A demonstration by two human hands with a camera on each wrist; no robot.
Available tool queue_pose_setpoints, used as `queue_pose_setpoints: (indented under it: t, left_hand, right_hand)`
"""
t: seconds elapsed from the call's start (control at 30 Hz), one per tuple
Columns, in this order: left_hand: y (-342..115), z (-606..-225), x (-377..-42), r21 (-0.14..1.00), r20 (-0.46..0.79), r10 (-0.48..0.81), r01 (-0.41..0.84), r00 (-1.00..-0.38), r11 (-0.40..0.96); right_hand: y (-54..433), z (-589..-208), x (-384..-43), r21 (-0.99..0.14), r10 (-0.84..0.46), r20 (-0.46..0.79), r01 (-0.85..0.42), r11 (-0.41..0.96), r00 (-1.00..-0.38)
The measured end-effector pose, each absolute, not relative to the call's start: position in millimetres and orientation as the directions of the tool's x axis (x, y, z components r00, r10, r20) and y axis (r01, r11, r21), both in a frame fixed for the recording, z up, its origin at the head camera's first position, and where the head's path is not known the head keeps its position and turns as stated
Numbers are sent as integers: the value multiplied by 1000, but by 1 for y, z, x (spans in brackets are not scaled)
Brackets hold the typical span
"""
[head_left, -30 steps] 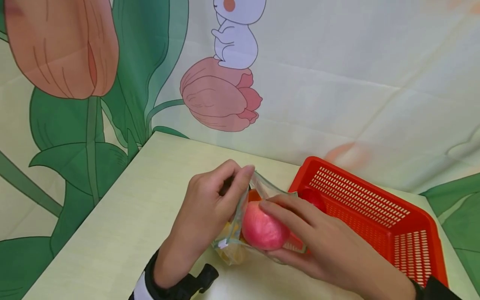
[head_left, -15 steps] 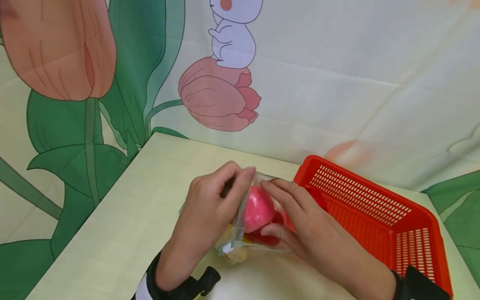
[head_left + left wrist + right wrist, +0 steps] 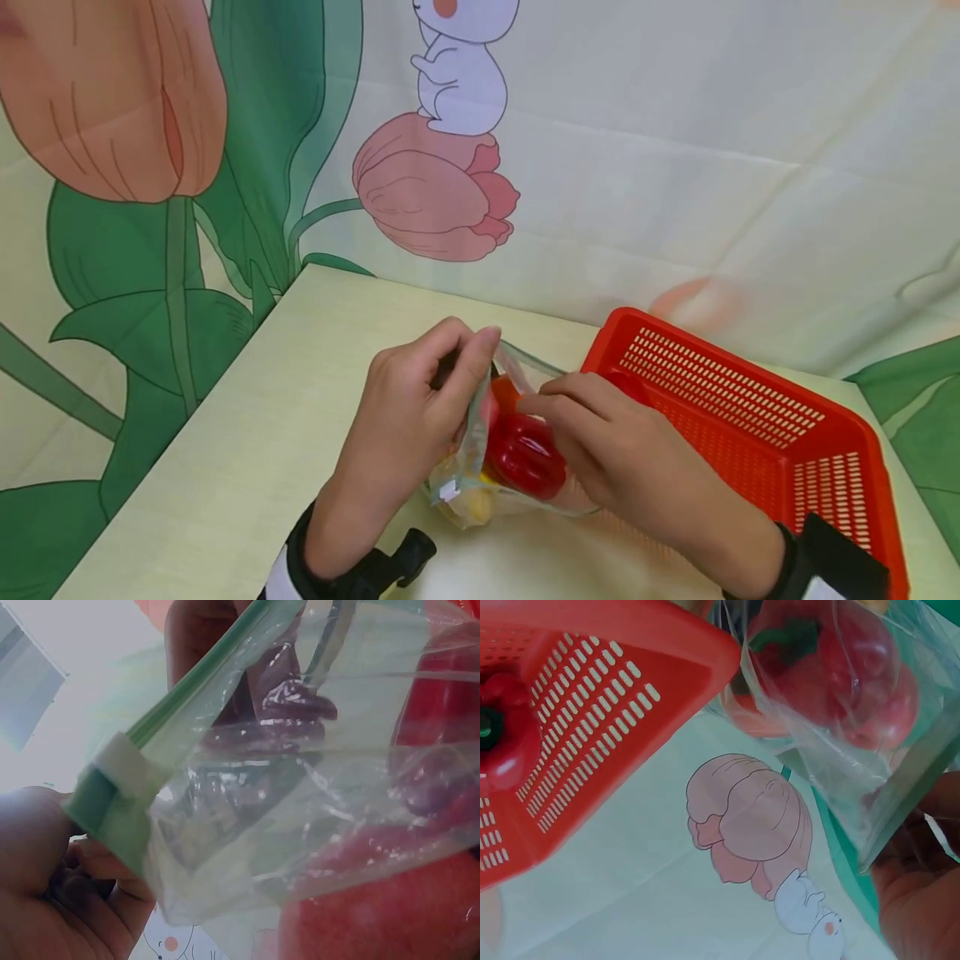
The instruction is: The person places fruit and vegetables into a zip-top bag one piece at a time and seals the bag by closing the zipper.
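A clear zip bag [image 3: 517, 500] with a green closure strip and a white slider [image 3: 448, 490] stands gaping between both hands. My left hand [image 3: 416, 396] pinches its upper left edge between thumb and fingers. My right hand [image 3: 600, 425] reaches into the mouth with bent fingertips, right beside an orange thing [image 3: 506, 392]; what they hold, if anything, I cannot tell. Inside lies a glossy red bell pepper [image 3: 527, 457], its green stem showing in the right wrist view. A round pink-red fruit [image 3: 382, 911] shows in the left wrist view, and something yellow [image 3: 474, 504] lies low in the bag.
To the right a red perforated plastic basket [image 3: 840, 421] stands on the pale table [image 3: 262, 417]. It holds another red bell pepper [image 3: 506, 742]. Behind the table hangs a cloth [image 3: 637, 150] printed with tulips and a rabbit.
The right hand has carried the round pink fruit into the bag and let go of it. Its fingers have bent inward, and the red pepper in the bag now shows fully.
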State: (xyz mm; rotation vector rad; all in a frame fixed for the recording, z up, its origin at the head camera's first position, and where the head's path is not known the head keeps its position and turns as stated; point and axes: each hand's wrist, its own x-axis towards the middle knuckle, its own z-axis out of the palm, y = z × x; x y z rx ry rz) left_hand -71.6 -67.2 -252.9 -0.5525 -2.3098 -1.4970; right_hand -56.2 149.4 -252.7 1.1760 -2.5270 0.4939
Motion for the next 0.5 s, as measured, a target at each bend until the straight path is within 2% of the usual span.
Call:
queue_pose_setpoints:
  t: [0.1,0.2,0.3,0.5]
  left_hand:
    - [-68,-252,-73,791,468,138,484,-873,374]
    - [-68,-252,-73,794,463,141,480,-875,373]
    - [-67,-251,-72,798,459,139,476,-877,369]
    - [-66,-252,-73,801,464,137,480,-875,357]
  right_hand:
    - [158,-246,-59,-254,-616,495,-780,572,-612]
    - [169,-240,-66,-310,-542,549,-757,576,-637]
    - [185,-240,-77,-317,-491,533,-700,639,-689]
    - [221,-254,-101,-295,-420,410,-554,779,-810]
